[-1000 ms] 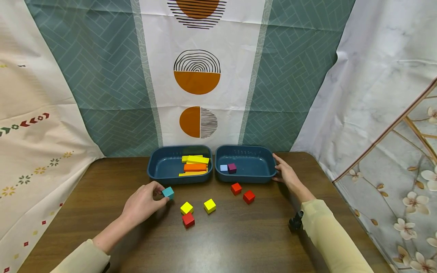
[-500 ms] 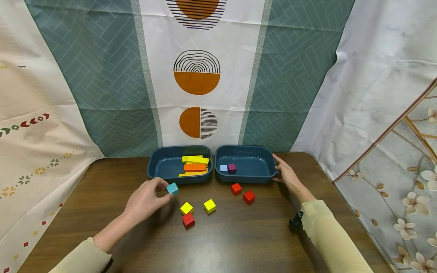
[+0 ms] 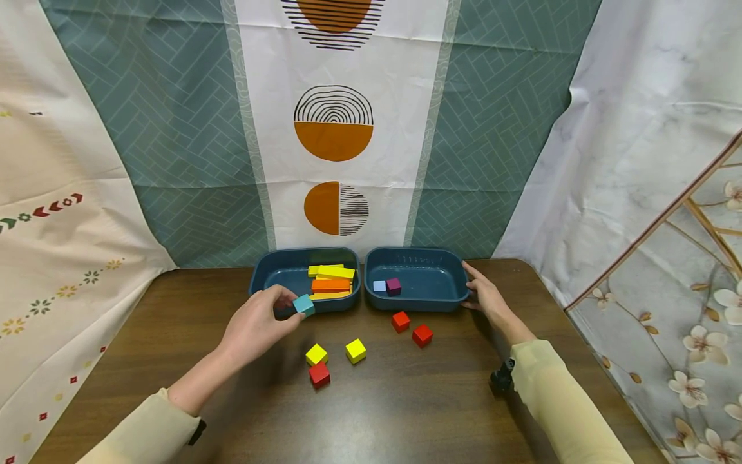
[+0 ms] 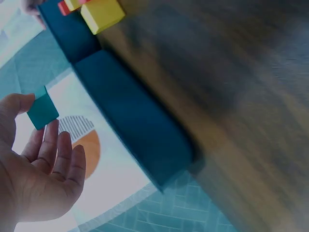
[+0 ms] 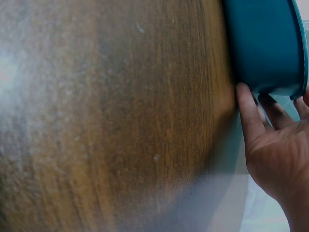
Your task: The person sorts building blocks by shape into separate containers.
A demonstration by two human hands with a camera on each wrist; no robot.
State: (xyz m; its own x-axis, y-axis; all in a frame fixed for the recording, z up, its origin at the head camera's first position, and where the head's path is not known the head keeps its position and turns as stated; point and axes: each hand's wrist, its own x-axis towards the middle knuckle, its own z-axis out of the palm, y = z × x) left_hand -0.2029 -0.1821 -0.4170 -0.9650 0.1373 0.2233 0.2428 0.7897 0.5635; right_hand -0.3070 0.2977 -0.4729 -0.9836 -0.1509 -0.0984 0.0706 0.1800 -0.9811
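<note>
My left hand (image 3: 255,327) pinches a teal cube (image 3: 304,305) between thumb and fingertips, in front of the left blue bin (image 3: 277,261). In the left wrist view the teal cube (image 4: 42,108) shows up close, and the bin's long side (image 4: 130,113) runs beside it. At the far right, my right hand (image 3: 489,299) touches the outer end of the right blue bin (image 3: 431,305). The right wrist view shows its fairly straight fingers against that bin's end wall (image 5: 270,48). A pale blue cube (image 3: 379,286) and a purple cube (image 3: 393,287) lie inside the right bin.
Yellow and orange blocks (image 3: 332,285) lie in the left bin. On the table (image 3: 394,412) are two yellow cubes (image 3: 356,351) and three red cubes (image 3: 422,335). A patterned cloth (image 3: 336,58) hangs right behind both bins.
My left hand has lifted the teal cube and carried it right and forward, so it now overlaps the left bin's front wall. My right hand stays at the right bin's end.
</note>
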